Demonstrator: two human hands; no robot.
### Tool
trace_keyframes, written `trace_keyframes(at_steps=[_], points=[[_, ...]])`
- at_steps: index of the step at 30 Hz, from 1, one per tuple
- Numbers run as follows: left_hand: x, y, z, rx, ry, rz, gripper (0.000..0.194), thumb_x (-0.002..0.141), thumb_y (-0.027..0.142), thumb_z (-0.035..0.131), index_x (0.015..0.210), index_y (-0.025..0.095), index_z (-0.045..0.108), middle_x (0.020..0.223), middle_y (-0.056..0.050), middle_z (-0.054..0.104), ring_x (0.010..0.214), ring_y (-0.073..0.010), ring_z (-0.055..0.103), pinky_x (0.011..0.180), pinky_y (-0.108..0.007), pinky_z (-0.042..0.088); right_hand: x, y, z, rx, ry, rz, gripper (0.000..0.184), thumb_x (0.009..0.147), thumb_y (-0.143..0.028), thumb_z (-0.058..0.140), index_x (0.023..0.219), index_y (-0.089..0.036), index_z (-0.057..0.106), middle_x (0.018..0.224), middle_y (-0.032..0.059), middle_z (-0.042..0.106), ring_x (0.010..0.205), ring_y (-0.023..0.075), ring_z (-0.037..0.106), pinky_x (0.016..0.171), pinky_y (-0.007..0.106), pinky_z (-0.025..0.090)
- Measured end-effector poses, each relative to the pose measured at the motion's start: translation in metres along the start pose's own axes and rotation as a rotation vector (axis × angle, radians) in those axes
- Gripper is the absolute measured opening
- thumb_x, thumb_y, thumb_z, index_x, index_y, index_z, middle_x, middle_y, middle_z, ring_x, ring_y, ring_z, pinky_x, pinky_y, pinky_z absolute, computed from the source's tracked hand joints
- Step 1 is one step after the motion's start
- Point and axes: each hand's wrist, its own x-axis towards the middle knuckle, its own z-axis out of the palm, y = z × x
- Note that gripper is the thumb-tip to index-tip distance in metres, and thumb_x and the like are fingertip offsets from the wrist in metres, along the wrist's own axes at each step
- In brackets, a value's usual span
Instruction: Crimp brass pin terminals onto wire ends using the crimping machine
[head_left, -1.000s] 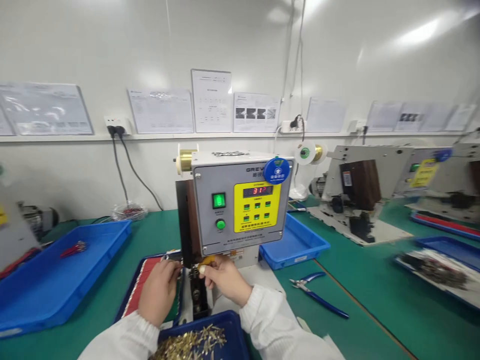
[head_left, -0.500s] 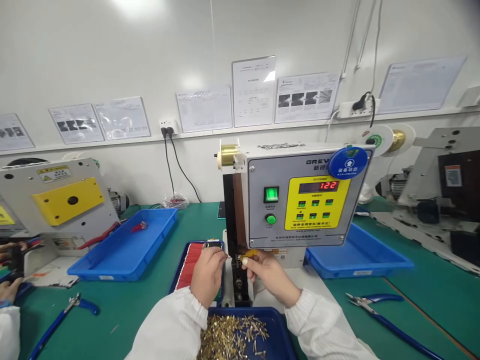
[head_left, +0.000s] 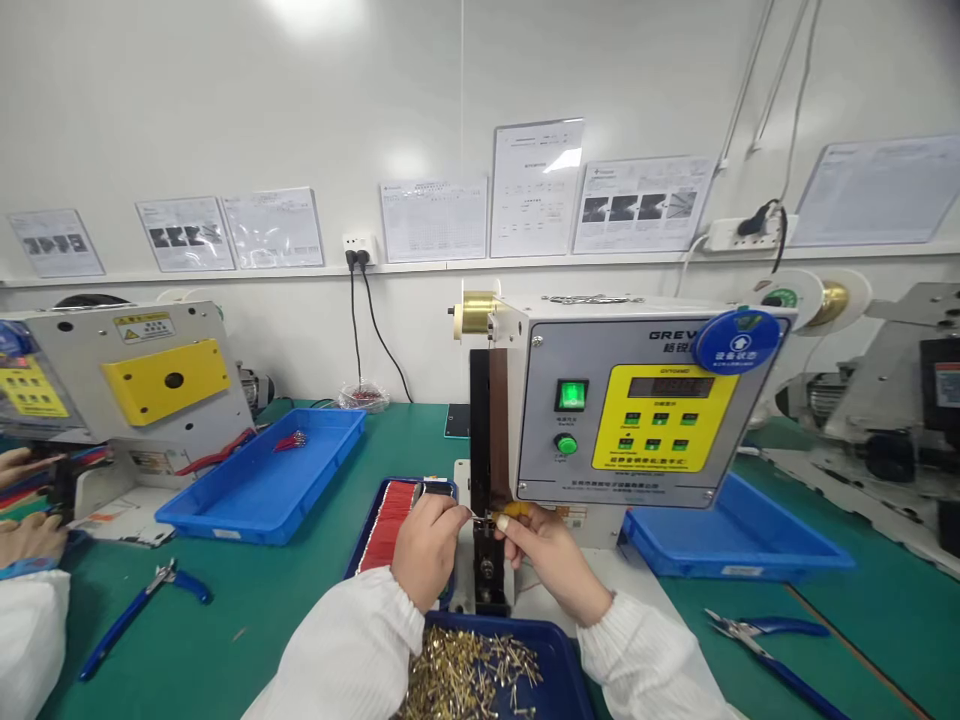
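Left hand (head_left: 427, 552) closed, pinching a thin wire (head_left: 476, 516) at the front of the crimp press (head_left: 544, 420), right beside the right hand (head_left: 555, 565), also closed on a small yellow piece (head_left: 516, 510). Number window (head_left: 671, 387) on the press dark, with no red digits. Gold pins (head_left: 469, 675) in a blue tray (head_left: 499, 622) at the bench's (head_left: 225, 620) near edge, just below both hands.

Above the left hand (head_left: 427, 550) and right hand (head_left: 555, 560), on the machine's grey panel (head_left: 544, 470), "GREV" in dark capitals, running under a round blue tag (head_left: 735, 342) with "设备状态" beneath a white arrow. Lower, on a yellow panel (head_left: 664, 450), a display (head_left: 671, 387) with faint, unreadable digits. Far left of the hands, on another machine (head_left: 60, 345), a label (head_left: 144, 327) too small to read.
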Motion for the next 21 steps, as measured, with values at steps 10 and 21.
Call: trace_keyframes(at_steps=[10, 21], points=[[-0.0009, -0.0018, 0.0002, -0.020, 0.017, 0.005, 0.023, 0.090, 0.007, 0.042, 0.095, 0.019, 0.062, 0.092, -0.005, 0.060, 0.087, -0.0165, 0.053, 0.075, -0.028, 0.045, 0.0008, 0.0011, 0.0012, -0.014, 0.014, -0.009, 0.035, 0.073, -0.053, 0.065, 0.067, -0.019, 0.057, 0.049, -0.0027, 0.054, 0.045, 0.0126, 0.048, 0.048, 0.026, 0.039], [-0.0019, -0.0028, 0.0009, -0.026, -0.002, -0.001, 0.021, 0.090, 0.008, 0.043, 0.094, 0.019, 0.060, 0.092, -0.004, 0.060, 0.087, -0.0166, 0.052, 0.076, -0.028, 0.045, 0.0012, 0.0036, 0.0011, -0.018, 0.013, -0.019, 0.034, 0.073, -0.052, 0.066, 0.066, -0.019, 0.057, 0.049, -0.0029, 0.055, 0.044, 0.0123, 0.048, 0.048, 0.026, 0.039]])
